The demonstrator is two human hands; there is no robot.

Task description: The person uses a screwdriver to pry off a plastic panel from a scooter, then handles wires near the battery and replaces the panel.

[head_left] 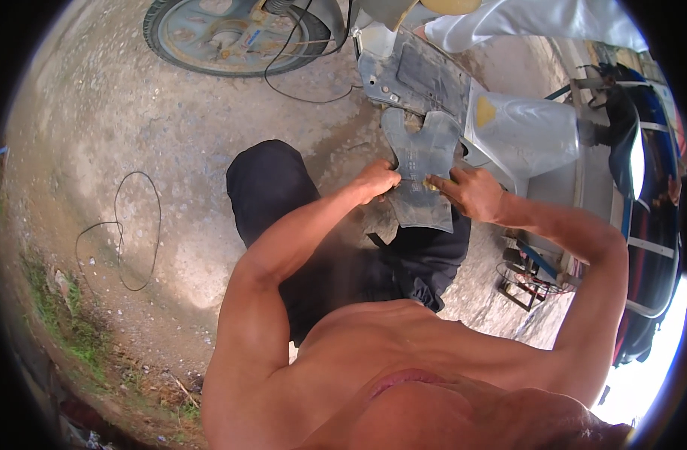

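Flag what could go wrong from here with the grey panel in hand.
The left hand and right hand are bare, so the panel's edges might scrape them. Its notched end appears close to the dusty bodywork and could knock it. The loose cable near the wheel might snag.

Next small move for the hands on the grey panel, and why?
Probably steady the grey panel with the left hand and press lightly with the right hand: the left is closed at the panel's left edge, while the right's fingers reach over its face, beside a small yellowish bit too small to identify.
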